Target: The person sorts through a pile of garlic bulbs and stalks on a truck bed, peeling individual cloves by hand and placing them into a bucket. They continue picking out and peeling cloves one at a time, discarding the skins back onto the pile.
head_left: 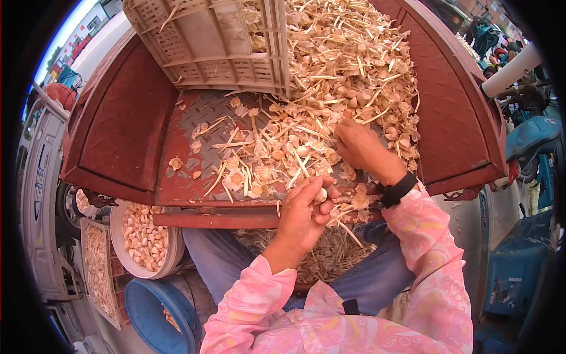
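My left hand (299,217) is above the front edge of the cart bed, its fingers curled round a pale garlic clove (321,196) that shows by the thumb. My right hand (362,146) reaches into the heap of garlic cloves, skins and dry stalks (348,65). Its fingers are bent together at the heap, and their tips are hidden, so whatever they grip does not show. Loose cloves (298,147) and stalks lie between the two hands on the red metal bed (203,168).
A slatted plastic crate (218,50) tilts at the back left of the bed. Down to the left are a white bucket of cloves (144,239), a blue bucket (156,312) and a crate of garlic (99,265). A red side panel (454,106) bounds the right. Husks litter the ground between the legs.
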`<action>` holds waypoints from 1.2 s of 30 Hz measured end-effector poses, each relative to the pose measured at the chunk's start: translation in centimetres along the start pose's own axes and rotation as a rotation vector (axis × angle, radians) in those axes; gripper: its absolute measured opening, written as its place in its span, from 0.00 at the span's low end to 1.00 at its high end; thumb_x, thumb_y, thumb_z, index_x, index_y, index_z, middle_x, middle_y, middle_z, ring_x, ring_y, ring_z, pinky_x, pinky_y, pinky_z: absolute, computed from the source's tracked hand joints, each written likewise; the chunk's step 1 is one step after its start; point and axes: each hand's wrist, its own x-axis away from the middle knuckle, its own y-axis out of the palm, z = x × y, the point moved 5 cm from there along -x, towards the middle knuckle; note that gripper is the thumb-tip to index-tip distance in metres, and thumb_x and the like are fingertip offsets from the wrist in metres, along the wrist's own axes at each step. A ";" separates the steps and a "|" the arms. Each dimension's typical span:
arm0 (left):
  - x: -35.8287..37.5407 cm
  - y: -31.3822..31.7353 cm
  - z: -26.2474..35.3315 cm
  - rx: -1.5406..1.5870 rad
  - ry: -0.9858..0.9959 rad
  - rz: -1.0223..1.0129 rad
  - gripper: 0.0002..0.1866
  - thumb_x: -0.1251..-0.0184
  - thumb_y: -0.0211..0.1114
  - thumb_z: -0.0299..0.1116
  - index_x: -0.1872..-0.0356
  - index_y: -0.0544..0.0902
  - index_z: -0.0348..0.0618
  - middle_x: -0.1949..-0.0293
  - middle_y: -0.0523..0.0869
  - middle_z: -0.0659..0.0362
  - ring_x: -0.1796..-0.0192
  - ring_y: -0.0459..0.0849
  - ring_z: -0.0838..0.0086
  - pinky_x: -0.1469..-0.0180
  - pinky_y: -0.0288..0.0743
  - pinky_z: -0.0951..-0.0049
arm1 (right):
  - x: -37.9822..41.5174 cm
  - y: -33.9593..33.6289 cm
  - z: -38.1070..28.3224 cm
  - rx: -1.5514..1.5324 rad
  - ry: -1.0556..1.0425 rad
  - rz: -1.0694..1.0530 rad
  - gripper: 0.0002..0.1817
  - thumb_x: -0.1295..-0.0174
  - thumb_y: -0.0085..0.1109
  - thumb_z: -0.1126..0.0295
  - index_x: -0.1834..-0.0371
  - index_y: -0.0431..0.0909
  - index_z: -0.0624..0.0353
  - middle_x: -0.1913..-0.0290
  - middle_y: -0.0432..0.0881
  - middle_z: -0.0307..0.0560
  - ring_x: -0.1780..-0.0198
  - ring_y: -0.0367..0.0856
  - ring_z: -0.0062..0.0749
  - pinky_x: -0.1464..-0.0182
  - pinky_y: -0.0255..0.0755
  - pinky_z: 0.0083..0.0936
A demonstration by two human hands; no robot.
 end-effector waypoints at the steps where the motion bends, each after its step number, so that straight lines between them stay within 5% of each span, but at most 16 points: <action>1: 0.0 0.1 0.0 -0.023 0.000 0.019 0.14 0.27 0.51 0.41 0.54 0.75 0.40 0.68 0.79 0.58 0.74 0.72 0.82 0.80 0.62 0.88 | 0.4 -0.5 -0.2 -0.045 0.001 0.035 0.04 0.44 0.52 0.73 0.70 0.75 0.61 0.62 0.76 0.55 0.59 0.79 0.52 0.59 0.72 0.45; 4: 0.1 0.8 -0.1 0.002 -0.063 0.100 0.17 0.26 0.48 0.43 0.51 0.75 0.41 0.66 0.80 0.58 0.74 0.72 0.82 0.80 0.65 0.89 | 2.2 -3.6 -2.4 -0.365 -0.128 0.178 0.04 0.44 0.56 0.73 0.68 0.76 0.61 0.61 0.76 0.52 0.60 0.79 0.49 0.62 0.72 0.42; 6: -0.3 1.1 -0.8 0.095 -0.116 0.113 0.19 0.25 0.44 0.46 0.51 0.75 0.43 0.66 0.79 0.59 0.73 0.73 0.81 0.82 0.67 0.90 | 4.0 -4.7 -5.6 -0.503 -0.310 0.054 0.07 0.45 0.60 0.71 0.65 0.77 0.60 0.60 0.76 0.49 0.62 0.79 0.45 0.64 0.72 0.36; 9: -0.7 -1.6 -1.9 0.306 -0.200 -0.007 0.18 0.25 0.45 0.46 0.53 0.75 0.45 0.68 0.77 0.61 0.73 0.72 0.81 0.85 0.66 0.91 | 5.7 -5.0 -8.4 -0.435 -0.385 -0.019 0.07 0.45 0.62 0.72 0.64 0.78 0.60 0.62 0.77 0.47 0.63 0.79 0.40 0.64 0.72 0.31; 11: 1.0 -1.6 -0.4 0.426 -0.232 -0.055 0.15 0.27 0.50 0.43 0.57 0.75 0.43 0.69 0.74 0.59 0.75 0.69 0.82 0.85 0.63 0.91 | 5.4 -5.0 -5.5 -0.503 -0.327 0.147 0.06 0.44 0.61 0.73 0.65 0.78 0.61 0.66 0.77 0.47 0.64 0.79 0.40 0.64 0.72 0.30; 13: 3.5 -2.6 2.7 0.540 -0.171 -0.112 0.14 0.27 0.50 0.40 0.57 0.75 0.40 0.69 0.70 0.58 0.76 0.67 0.82 0.86 0.64 0.90 | 5.0 -5.8 -1.6 -0.460 -0.098 0.293 0.04 0.44 0.59 0.76 0.66 0.78 0.62 0.71 0.78 0.49 0.65 0.79 0.41 0.64 0.71 0.29; 17: 12.2 -7.7 14.5 0.364 0.439 -0.093 0.15 0.26 0.48 0.37 0.57 0.76 0.34 0.70 0.68 0.59 0.78 0.63 0.83 0.86 0.57 0.88 | 4.2 -4.5 3.2 -0.250 -0.006 0.256 0.07 0.47 0.58 0.77 0.64 0.78 0.61 0.68 0.79 0.51 0.63 0.79 0.46 0.62 0.71 0.35; 19: 18.5 -15.0 21.4 0.051 0.809 0.163 0.13 0.26 0.49 0.36 0.54 0.74 0.36 0.68 0.70 0.59 0.78 0.62 0.83 0.87 0.53 0.89 | 4.0 -3.5 2.4 -0.112 -0.075 0.185 0.09 0.47 0.58 0.76 0.62 0.78 0.60 0.67 0.79 0.52 0.62 0.78 0.47 0.60 0.71 0.37; 20: 21.7 -19.7 24.6 -0.243 0.926 0.200 0.14 0.27 0.50 0.35 0.49 0.73 0.36 0.60 0.76 0.55 0.72 0.72 0.81 0.79 0.65 0.87 | 3.9 -3.0 2.1 -0.041 -0.111 0.148 0.10 0.48 0.58 0.76 0.62 0.78 0.60 0.66 0.79 0.53 0.61 0.78 0.48 0.60 0.71 0.38; 23: 25.4 -21.0 25.4 -0.984 0.932 1.389 0.14 0.28 0.51 0.33 0.46 0.73 0.37 0.51 0.77 0.52 0.58 0.80 0.76 0.63 0.76 0.80 | 3.2 -1.6 3.2 0.019 -0.041 0.021 0.11 0.49 0.58 0.75 0.60 0.76 0.59 0.65 0.78 0.55 0.59 0.77 0.50 0.59 0.71 0.39; 26: 24.6 -20.9 24.3 -1.259 1.172 1.148 0.16 0.29 0.53 0.32 0.44 0.73 0.37 0.46 0.77 0.51 0.48 0.79 0.71 0.50 0.75 0.73 | 3.3 -2.4 2.8 -0.192 -0.013 0.070 0.10 0.47 0.60 0.75 0.61 0.76 0.60 0.67 0.79 0.50 0.63 0.80 0.41 0.61 0.73 0.33; 28: 19.6 -12.8 18.6 -0.891 1.087 0.766 0.16 0.30 0.54 0.33 0.45 0.73 0.37 0.47 0.78 0.52 0.50 0.80 0.72 0.51 0.75 0.76 | 3.8 -1.9 2.0 -0.597 0.098 0.007 0.10 0.45 0.61 0.74 0.60 0.76 0.61 0.68 0.78 0.43 0.65 0.79 0.29 0.64 0.72 0.26; 30: 13.8 -5.1 12.7 -0.884 0.845 0.454 0.18 0.30 0.54 0.33 0.43 0.72 0.36 0.46 0.78 0.52 0.51 0.81 0.71 0.53 0.75 0.76 | 4.2 -1.0 -0.2 -1.058 0.097 -0.044 0.09 0.40 0.62 0.72 0.59 0.76 0.61 0.68 0.77 0.32 0.67 0.74 0.12 0.67 0.69 0.14; 33: 5.7 -0.3 5.4 -0.699 0.506 0.076 0.27 0.31 0.58 0.36 0.36 0.65 0.37 0.49 0.79 0.50 0.52 0.82 0.70 0.53 0.77 0.76 | 5.1 -1.2 -4.2 -1.302 0.066 -0.053 0.09 0.40 0.61 0.74 0.57 0.77 0.62 0.68 0.76 0.30 0.67 0.74 0.11 0.67 0.68 0.12; 36: 1.7 0.2 2.6 -0.508 0.362 -0.017 0.22 0.32 0.60 0.33 0.40 0.70 0.35 0.53 0.81 0.54 0.55 0.82 0.75 0.54 0.77 0.79 | 5.6 -2.1 -5.8 -1.039 -0.076 0.024 0.11 0.42 0.62 0.75 0.55 0.78 0.60 0.68 0.76 0.34 0.69 0.74 0.13 0.67 0.68 0.13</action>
